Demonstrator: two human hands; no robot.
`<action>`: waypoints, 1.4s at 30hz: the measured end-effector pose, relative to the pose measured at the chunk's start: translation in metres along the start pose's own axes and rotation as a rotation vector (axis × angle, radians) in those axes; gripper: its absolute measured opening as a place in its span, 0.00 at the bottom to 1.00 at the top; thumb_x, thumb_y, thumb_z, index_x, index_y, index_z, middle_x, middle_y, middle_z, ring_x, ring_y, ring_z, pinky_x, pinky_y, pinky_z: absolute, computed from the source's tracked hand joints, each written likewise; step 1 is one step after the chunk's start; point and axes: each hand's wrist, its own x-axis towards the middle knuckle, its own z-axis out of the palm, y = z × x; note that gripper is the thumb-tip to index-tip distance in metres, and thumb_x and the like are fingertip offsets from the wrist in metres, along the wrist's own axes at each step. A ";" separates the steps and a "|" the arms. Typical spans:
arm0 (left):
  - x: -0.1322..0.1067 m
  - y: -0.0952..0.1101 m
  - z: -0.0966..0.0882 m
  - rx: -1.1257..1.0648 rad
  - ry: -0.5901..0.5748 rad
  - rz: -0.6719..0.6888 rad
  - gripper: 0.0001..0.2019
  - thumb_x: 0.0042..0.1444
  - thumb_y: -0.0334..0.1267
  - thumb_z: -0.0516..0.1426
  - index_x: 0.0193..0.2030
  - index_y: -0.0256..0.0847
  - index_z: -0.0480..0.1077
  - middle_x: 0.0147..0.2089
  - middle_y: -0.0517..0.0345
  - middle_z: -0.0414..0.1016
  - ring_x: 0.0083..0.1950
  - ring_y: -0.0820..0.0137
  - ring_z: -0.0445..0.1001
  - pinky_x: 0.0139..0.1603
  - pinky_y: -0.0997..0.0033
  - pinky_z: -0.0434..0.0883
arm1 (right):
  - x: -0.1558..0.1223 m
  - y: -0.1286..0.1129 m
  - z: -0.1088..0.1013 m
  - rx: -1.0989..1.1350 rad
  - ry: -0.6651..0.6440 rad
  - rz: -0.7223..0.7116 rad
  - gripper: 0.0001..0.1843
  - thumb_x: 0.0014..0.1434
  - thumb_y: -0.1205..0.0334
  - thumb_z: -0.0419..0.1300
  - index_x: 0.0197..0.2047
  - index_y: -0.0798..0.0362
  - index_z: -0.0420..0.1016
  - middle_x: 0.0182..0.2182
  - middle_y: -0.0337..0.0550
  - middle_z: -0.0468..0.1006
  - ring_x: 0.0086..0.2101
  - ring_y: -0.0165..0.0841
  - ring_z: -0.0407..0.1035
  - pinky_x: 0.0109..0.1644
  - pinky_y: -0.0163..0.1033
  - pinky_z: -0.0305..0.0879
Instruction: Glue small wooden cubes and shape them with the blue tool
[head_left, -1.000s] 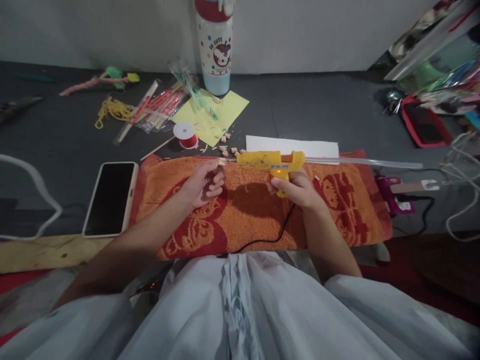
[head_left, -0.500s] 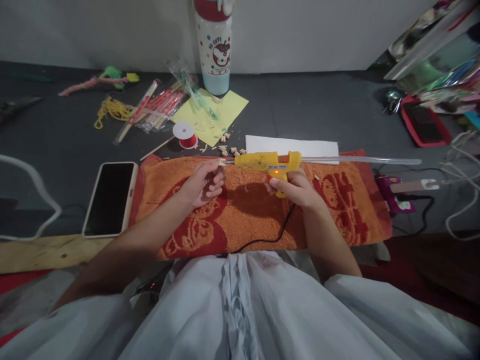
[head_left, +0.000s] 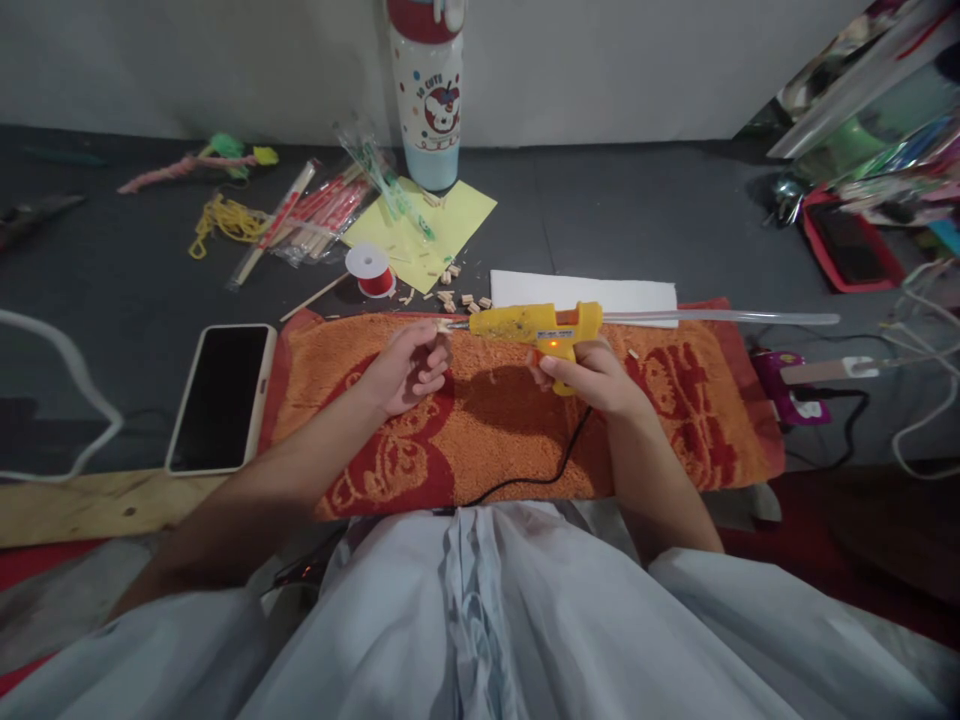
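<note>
My right hand (head_left: 581,375) is wrapped round the handle of a yellow hot glue gun (head_left: 517,321), whose small orange light glows. A long clear glue stick (head_left: 712,317) sticks out of its back end. The gun's nozzle points left and meets a small pale wooden piece (head_left: 444,325). That piece is pinched between the thumb and finger of my left hand (head_left: 411,368), its other fingers loosely curled. Both hands are above an orange and red towel (head_left: 495,430). Several short cut wooden bits (head_left: 450,300) lie just beyond the towel's far edge.
Beyond the towel are a white card (head_left: 585,288), a spool of red thread (head_left: 370,270), yellow paper (head_left: 465,215), wrapped chopsticks (head_left: 319,215) and a tall bottle (head_left: 431,100). A phone (head_left: 221,398) lies at left. A purple power strip (head_left: 787,385) with cables stands at right.
The glue stick's far end has shifted very slightly left toward the gun. Both hands, the gun and the wooden piece look otherwise unmoved.
</note>
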 end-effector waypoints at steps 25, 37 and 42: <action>0.000 0.009 0.004 -0.081 0.101 0.057 0.09 0.59 0.32 0.49 0.28 0.38 0.62 0.17 0.69 0.54 0.13 0.83 0.50 0.10 0.86 0.46 | 0.008 0.025 -0.028 -0.731 0.495 0.188 0.22 0.52 0.54 0.62 0.50 0.52 0.72 0.38 0.49 0.78 0.35 0.41 0.71 0.38 0.45 0.64; 0.005 0.007 0.000 -0.151 0.220 0.153 0.05 0.58 0.35 0.51 0.30 0.39 0.62 0.16 0.72 0.53 0.13 0.84 0.48 0.10 0.84 0.44 | 0.015 0.023 -0.026 -0.795 0.476 0.145 0.13 0.61 0.55 0.53 0.40 0.53 0.73 0.28 0.44 0.71 0.31 0.37 0.65 0.36 0.42 0.60; 0.007 0.001 -0.004 -0.002 0.124 0.130 0.08 0.52 0.36 0.56 0.28 0.39 0.59 0.17 0.71 0.57 0.14 0.84 0.51 0.11 0.85 0.46 | 0.031 0.005 -0.013 -0.903 0.342 0.033 0.12 0.62 0.62 0.50 0.34 0.54 0.73 0.32 0.50 0.74 0.34 0.39 0.66 0.38 0.42 0.59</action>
